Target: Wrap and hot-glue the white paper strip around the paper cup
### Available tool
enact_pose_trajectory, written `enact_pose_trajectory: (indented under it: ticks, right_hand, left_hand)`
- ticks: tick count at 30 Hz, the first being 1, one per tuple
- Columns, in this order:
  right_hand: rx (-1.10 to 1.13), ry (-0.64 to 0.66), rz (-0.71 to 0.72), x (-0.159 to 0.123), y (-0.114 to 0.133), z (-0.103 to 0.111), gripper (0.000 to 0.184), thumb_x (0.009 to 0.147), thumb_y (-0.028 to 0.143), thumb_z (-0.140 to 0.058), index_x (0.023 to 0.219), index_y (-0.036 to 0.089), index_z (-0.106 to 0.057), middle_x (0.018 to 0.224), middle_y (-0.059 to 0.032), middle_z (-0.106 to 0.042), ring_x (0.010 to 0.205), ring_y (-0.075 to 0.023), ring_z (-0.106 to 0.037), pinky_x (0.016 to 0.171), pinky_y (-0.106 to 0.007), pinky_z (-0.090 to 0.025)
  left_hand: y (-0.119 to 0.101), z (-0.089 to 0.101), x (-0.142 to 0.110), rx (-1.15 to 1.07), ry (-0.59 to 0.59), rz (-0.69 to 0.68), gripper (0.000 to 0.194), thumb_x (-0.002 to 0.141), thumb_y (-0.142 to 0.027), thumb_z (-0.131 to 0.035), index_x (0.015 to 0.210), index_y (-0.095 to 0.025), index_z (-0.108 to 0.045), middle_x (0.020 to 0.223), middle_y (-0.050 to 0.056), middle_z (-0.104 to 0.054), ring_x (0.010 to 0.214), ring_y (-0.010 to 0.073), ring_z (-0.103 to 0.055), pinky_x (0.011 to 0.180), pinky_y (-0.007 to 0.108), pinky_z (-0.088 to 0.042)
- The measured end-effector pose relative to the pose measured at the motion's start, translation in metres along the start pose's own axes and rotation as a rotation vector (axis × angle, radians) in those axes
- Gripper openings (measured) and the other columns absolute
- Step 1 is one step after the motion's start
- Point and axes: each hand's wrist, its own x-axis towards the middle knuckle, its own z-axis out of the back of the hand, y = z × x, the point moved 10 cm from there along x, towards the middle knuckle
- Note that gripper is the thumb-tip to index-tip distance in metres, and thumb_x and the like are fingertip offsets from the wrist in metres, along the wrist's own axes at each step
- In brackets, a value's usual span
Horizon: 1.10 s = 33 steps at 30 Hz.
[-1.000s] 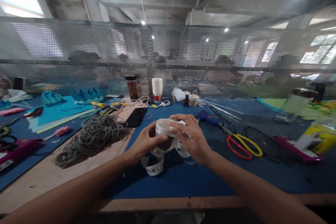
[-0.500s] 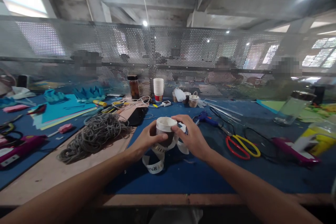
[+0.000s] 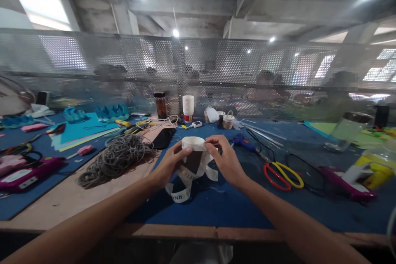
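Observation:
Over the blue mat at the table's middle, a paper cup with a white rim and a dark body stands upright in my left hand. The thumb of that hand presses on the near side, and its other fingers are hidden behind the cup. A white ribbon with dark lettering runs along the cup and hangs in loops below it. At the rim's right side, my right hand pinches the ribbon between thumb and fingertips. Part of the ribbon dangles beneath that hand.
Grey cord lies heaped on the left, beside a dark phone. Scissors and a blue glue gun are on the right. Stacked paper cups, a brown jar and a perforated screen stand behind.
My right fingers have shifted from over the cup's top to its right rim, drawn closer together. The cup's opening shows more fully, and the view has tilted slightly.

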Motion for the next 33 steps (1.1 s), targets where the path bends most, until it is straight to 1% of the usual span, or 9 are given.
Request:
enact_pose_trajectory:
  ticks: [4,7,11,14,16,19,22,27,33]
  right_hand:
    - [0.066,0.038,-0.117,0.002,-0.013,-0.005,0.026,0.094,0.044,-0.058,0.105,0.021,-0.061,0.104,-0.0042,-0.067,0.098,-0.0184,-0.063,0.089,-0.032,-0.049]
    - [0.094,0.084,-0.187,0.004,-0.021,-0.009,0.027,0.091,0.045,-0.061,0.099,0.020,-0.063,0.097,-0.0030,-0.068,0.091,-0.0179,-0.063,0.084,-0.031,-0.048]
    - [0.153,0.142,-0.236,0.005,-0.023,-0.014,0.026,0.089,0.044,-0.063,0.088,0.019,-0.063,0.083,-0.0003,-0.066,0.078,-0.0155,-0.060,0.073,-0.028,-0.046]
    - [0.191,0.145,-0.264,0.004,-0.021,-0.014,0.025,0.086,0.043,-0.065,0.083,0.019,-0.060,0.076,0.0017,-0.062,0.070,-0.0138,-0.056,0.066,-0.026,-0.044]
    - [0.216,0.131,-0.263,0.004,-0.019,-0.013,0.024,0.085,0.041,-0.067,0.085,0.019,-0.060,0.078,0.0014,-0.062,0.071,-0.0137,-0.056,0.067,-0.026,-0.044]
    - [0.249,0.132,-0.238,0.005,-0.018,-0.015,0.024,0.083,0.040,-0.069,0.090,0.018,-0.061,0.085,-0.0003,-0.064,0.077,-0.0144,-0.059,0.073,-0.027,-0.046]
    - [0.245,0.153,-0.216,0.005,-0.019,-0.017,0.025,0.083,0.041,-0.069,0.089,0.018,-0.063,0.085,-0.0005,-0.066,0.077,-0.0146,-0.060,0.074,-0.028,-0.047]
    - [0.206,0.174,-0.192,0.004,-0.016,-0.018,0.022,0.084,0.040,-0.069,0.085,0.019,-0.062,0.080,0.0001,-0.066,0.076,-0.0155,-0.061,0.072,-0.028,-0.047]
    - [0.225,0.181,-0.184,0.001,-0.020,-0.022,0.022,0.086,0.040,-0.068,0.085,0.019,-0.061,0.082,0.0003,-0.066,0.078,-0.0163,-0.063,0.074,-0.029,-0.049]
  left_hand:
    - [-0.003,0.005,0.001,0.066,-0.037,-0.044,0.047,0.084,-0.039,-0.070,0.125,-0.019,-0.059,0.117,0.010,-0.068,0.102,0.0264,-0.065,0.082,0.035,-0.053]
    - [-0.012,0.007,0.000,0.151,-0.072,-0.111,0.050,0.080,-0.040,-0.074,0.123,-0.018,-0.060,0.119,0.010,-0.067,0.107,0.0277,-0.062,0.086,0.034,-0.050]
    - [-0.023,0.009,-0.004,0.258,-0.125,-0.182,0.057,0.074,-0.039,-0.079,0.122,-0.016,-0.059,0.118,0.010,-0.067,0.107,0.0270,-0.061,0.089,0.034,-0.048]
    - [-0.026,0.008,-0.007,0.281,-0.127,-0.205,0.060,0.073,-0.038,-0.079,0.125,-0.017,-0.056,0.119,0.010,-0.066,0.108,0.0268,-0.060,0.091,0.035,-0.048]
    - [-0.027,0.008,-0.008,0.290,-0.126,-0.208,0.062,0.073,-0.038,-0.079,0.126,-0.017,-0.055,0.121,0.010,-0.064,0.109,0.0279,-0.060,0.091,0.037,-0.049]
    - [-0.029,0.008,-0.010,0.329,-0.140,-0.202,0.062,0.073,-0.040,-0.078,0.126,-0.017,-0.054,0.122,0.010,-0.064,0.112,0.0290,-0.059,0.094,0.038,-0.048]
    - [-0.029,0.008,-0.010,0.342,-0.151,-0.205,0.061,0.073,-0.041,-0.077,0.124,-0.016,-0.056,0.119,0.009,-0.065,0.112,0.0282,-0.059,0.096,0.037,-0.047]
    - [-0.024,0.009,-0.007,0.337,-0.162,-0.177,0.060,0.068,-0.040,-0.080,0.118,-0.017,-0.058,0.109,0.007,-0.066,0.103,0.0259,-0.061,0.088,0.035,-0.050]
    - [-0.025,0.010,-0.006,0.373,-0.186,-0.165,0.061,0.067,-0.040,-0.079,0.118,-0.016,-0.057,0.108,0.008,-0.067,0.099,0.0252,-0.062,0.082,0.033,-0.051]
